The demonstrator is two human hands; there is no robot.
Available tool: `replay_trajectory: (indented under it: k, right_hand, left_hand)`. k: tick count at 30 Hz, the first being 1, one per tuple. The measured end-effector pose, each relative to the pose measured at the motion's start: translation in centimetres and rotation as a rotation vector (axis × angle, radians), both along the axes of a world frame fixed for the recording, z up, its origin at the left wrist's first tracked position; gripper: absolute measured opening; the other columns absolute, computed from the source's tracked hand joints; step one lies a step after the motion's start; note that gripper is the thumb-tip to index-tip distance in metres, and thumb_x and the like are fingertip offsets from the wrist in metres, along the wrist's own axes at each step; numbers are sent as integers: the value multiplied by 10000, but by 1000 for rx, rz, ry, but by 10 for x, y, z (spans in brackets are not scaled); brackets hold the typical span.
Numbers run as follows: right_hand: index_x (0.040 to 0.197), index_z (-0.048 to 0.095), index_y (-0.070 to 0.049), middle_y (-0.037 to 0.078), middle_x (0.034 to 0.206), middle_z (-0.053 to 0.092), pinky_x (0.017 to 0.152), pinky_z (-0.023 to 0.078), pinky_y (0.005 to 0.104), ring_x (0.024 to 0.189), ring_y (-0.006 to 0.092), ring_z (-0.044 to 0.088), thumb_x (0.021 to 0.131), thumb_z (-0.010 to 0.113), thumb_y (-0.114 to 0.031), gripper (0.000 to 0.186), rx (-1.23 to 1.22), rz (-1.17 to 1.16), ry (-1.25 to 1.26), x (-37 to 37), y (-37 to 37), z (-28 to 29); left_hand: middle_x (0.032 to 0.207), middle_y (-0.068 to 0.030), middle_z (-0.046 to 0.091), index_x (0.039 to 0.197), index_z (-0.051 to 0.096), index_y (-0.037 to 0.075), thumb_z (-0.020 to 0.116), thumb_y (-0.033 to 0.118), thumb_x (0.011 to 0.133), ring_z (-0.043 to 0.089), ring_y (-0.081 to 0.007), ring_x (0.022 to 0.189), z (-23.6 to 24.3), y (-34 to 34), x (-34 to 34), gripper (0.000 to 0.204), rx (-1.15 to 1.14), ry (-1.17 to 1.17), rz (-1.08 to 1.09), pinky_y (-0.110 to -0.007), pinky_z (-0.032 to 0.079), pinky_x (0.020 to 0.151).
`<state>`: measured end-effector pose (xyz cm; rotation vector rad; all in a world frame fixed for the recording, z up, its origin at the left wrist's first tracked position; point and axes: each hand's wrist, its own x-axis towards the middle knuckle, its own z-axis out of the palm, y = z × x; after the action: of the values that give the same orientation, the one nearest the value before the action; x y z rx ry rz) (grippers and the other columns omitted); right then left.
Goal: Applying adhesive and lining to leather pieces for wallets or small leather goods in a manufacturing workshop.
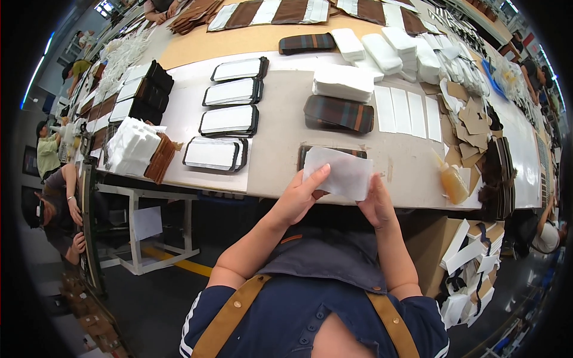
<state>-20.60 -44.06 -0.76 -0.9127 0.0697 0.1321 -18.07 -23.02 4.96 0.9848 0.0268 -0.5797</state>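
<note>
My left hand [303, 192] grips a thin, translucent white sheet [341, 174], its thumb lying on top near the left corner. At the sheet's right edge, my right hand [377, 204] holds it too, fingers partly hidden. Under and behind the sheet, a dark plaid piece [360, 153] lies on the table's front part and shows only in part. Just beyond is a stack of brown-and-grey plaid pieces [340, 113] with rounded corners. Behind that stands a thick stack of white rounded pads [343, 83].
White strips [401, 110] lie right of the stacks, near cardboard scraps [471, 126] and a yellowish lump [455, 185]. Dark-edged white panels [216, 154] form several piles on the left. A box of offcuts [427, 244] stands below on the right. Other people work around the tables.
</note>
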Motion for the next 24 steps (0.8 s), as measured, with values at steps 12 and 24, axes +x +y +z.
replay_trajectory:
  k: [12,24]
  right_hand:
    - [869,670,-6,-24,737,594,682,396,263,742,60,494,970,756,-162,204,-826,-211,-124,22,-14,1]
    - [879,655,-64,28,950,601,903,348,398,943,244,523,843,863,-260,288,-1397,-363,-369,41,-20,-41]
  left_hand:
    - [859,20,678,1055,724,-25,698,217,1039,560,-27,765,-64,41,34,244,617,-395,44,-227,454,670]
    - [1061,-43,592,877,719,91,831,364,871,490,-280,1119,-95,37,40,294,1270,-829,323,-458,318,1027]
